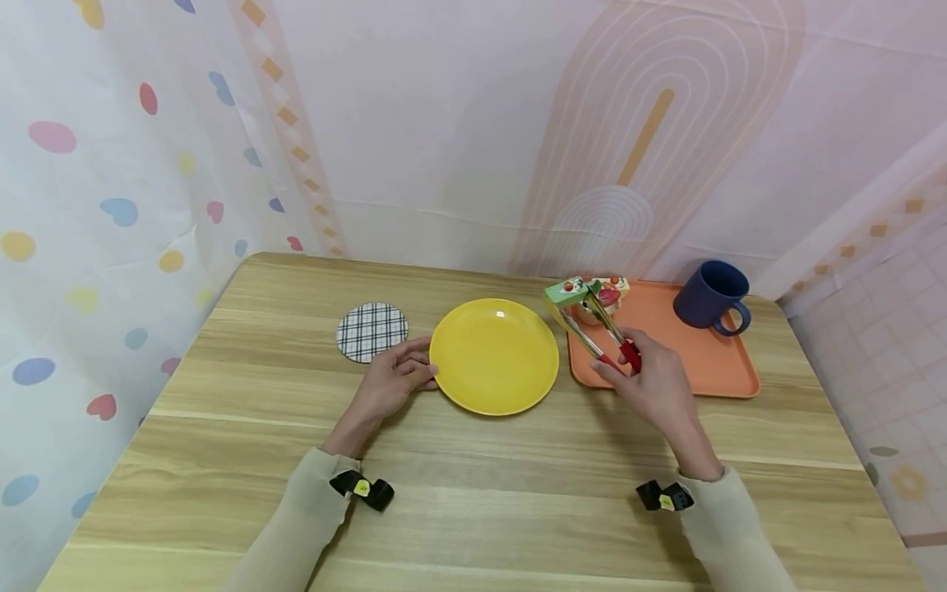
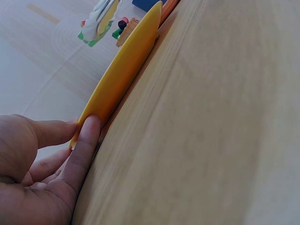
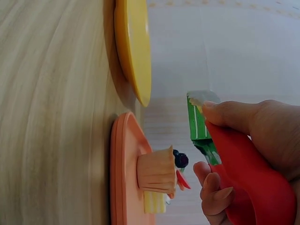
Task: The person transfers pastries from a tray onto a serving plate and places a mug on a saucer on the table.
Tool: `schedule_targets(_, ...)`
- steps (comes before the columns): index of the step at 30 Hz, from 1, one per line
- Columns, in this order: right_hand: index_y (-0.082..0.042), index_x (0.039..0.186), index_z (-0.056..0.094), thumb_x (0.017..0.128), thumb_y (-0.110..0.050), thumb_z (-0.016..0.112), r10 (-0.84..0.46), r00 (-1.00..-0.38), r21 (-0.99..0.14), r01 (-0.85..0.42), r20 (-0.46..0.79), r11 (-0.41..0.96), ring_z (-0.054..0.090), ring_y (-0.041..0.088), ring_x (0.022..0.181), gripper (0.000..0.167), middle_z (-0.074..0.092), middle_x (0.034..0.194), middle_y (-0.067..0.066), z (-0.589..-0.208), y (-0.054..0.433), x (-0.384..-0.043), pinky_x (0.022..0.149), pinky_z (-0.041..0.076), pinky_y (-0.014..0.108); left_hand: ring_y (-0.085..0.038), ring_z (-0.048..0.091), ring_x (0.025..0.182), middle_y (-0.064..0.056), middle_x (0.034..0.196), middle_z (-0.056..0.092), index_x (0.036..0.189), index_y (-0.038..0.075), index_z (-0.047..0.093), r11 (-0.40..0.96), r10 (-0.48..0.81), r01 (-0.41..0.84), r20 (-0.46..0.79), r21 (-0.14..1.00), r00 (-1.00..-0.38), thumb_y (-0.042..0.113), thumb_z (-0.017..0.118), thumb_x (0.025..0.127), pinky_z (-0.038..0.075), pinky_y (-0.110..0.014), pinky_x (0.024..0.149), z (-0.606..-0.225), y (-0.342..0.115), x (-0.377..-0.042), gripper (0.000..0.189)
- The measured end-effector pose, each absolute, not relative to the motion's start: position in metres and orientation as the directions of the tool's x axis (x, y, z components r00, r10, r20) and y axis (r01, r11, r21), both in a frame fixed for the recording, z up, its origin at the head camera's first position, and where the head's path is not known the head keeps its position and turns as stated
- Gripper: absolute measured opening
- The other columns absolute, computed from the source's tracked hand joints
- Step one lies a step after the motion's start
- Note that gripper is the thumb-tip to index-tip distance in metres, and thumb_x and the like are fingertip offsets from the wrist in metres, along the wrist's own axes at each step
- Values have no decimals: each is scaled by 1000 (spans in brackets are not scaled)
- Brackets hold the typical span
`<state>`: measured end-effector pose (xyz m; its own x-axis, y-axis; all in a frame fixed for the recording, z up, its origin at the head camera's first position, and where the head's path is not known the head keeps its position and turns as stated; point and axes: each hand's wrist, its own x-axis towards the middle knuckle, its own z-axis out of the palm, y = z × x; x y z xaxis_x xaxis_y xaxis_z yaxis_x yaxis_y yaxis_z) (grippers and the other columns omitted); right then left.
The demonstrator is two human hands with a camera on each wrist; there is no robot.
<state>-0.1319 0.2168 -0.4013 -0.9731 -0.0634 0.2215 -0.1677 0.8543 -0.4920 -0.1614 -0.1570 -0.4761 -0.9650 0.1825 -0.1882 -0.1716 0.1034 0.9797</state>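
Observation:
My left hand (image 1: 392,378) is at the left side of a yellow plate (image 1: 494,356), which rests on the table. In the left wrist view, thumb and fingers pinch the plate's rim (image 2: 110,89). My right hand (image 1: 662,386) grips red-handled tongs (image 1: 630,355) with metal arms. Between the tips of the tongs is a toy cake slice (image 1: 565,293), green with a red fruit on top, held up near the left edge of an orange tray (image 1: 695,362). A berry-topped toy cupcake (image 3: 155,169) and a pale yellow toy cake slice (image 3: 154,202) sit on that tray.
A dark blue mug (image 1: 710,298) stands at the tray's back right. Left of the plate lies a round checked coaster (image 1: 372,332), close to my left hand. The wooden table (image 1: 488,510) ends at a patterned cloth backdrop (image 1: 436,148) at the back.

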Motion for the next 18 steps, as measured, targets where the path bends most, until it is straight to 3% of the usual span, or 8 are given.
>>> schedule_targets(18,1,126,64,86,-35,85,-101,-970,-487,-201,223,850,44,17,60,57,60,76,10,-401,195,-138,51,32,25,-10,70,89,-20,119,62,150,5,49,100,180,-183,-198,978,-964,1,66,99,67,-28,83,-476,-157,-162,54)
